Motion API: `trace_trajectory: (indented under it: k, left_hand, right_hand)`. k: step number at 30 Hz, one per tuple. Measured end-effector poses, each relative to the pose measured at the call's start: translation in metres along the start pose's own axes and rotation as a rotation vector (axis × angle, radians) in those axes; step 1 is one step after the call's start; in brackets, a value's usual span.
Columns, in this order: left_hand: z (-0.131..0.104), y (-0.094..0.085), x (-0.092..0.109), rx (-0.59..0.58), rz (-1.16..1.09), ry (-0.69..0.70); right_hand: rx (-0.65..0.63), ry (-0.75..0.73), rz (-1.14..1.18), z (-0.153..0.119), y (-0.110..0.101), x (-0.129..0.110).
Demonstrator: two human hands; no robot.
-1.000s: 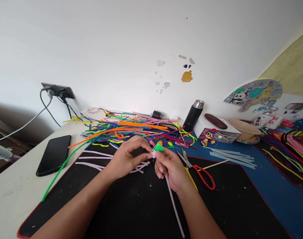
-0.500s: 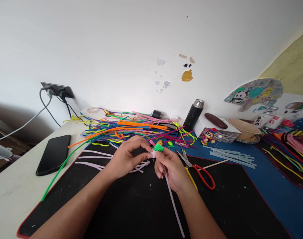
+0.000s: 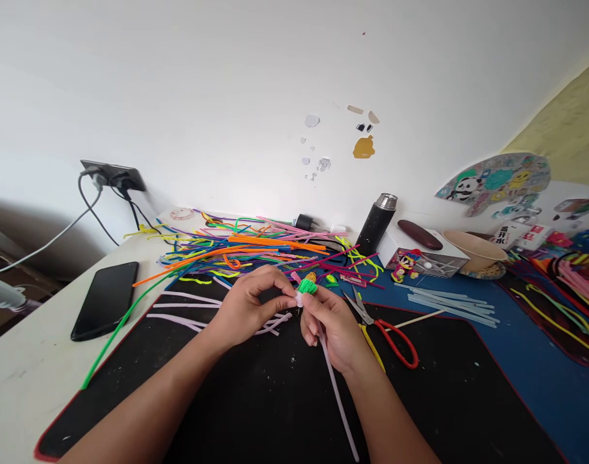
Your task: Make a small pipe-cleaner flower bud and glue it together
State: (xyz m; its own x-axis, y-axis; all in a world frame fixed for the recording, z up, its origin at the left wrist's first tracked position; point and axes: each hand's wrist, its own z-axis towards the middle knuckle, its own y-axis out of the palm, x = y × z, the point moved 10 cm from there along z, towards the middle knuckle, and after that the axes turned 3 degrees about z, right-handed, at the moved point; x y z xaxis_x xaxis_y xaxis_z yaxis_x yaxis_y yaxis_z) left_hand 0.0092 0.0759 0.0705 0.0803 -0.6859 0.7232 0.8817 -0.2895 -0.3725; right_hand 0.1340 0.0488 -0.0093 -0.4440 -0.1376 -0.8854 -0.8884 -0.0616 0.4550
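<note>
Between my two hands is a small pipe-cleaner piece (image 3: pixel 307 287), green on top and whitish below. My left hand (image 3: pixel 251 299) pinches its pale lower edge between thumb and forefinger. My right hand (image 3: pixel 330 322) grips the piece from the other side, thumb on top and fingers curled beneath. From under the right hand a long pale lilac pipe cleaner (image 3: pixel 339 399) hangs down toward me. More lilac pipe cleaners (image 3: pixel 183 306) lie on the black mat (image 3: pixel 256 399) behind my left wrist. Just right of my right hand rest red-handled scissors (image 3: pixel 395 341), blades apart.
A heap of coloured pipe cleaners (image 3: pixel 246 245) lies along the wall. A black phone (image 3: pixel 105 299) is at left. Behind on the right stand a thermos (image 3: pixel 376 222), a white box (image 3: pixel 391 248) and a bowl (image 3: pixel 468 248). Translucent glue sticks (image 3: pixel 453 306) lie on the blue surface.
Almost nothing differs. Both hands keep their hold on the green and white piece, and the view has shifted very slightly.
</note>
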Motion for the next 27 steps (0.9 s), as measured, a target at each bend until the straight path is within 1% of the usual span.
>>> trace_trajectory:
  k: [8,14,21,27]
  left_hand:
    - [0.0011,-0.0018,0.0011,-0.059,0.040,0.015]
    - [-0.0001,0.0041,0.0053,-0.164,0.081,0.032]
    - [-0.0002,0.0042,0.0077,-0.157,0.094,0.047]
    - [-0.0046,0.0081,0.0061,-0.188,0.154,0.056]
  right_hand:
    - [0.012,0.008,-0.051,-0.0003,-0.0004,0.0023]
    - [0.017,0.017,-0.101,-0.0011,0.0014,0.0046]
    - [0.014,0.023,-0.094,-0.0013,0.0017,0.0051]
    - [-0.014,0.021,-0.132,0.0002,0.0029,0.0066]
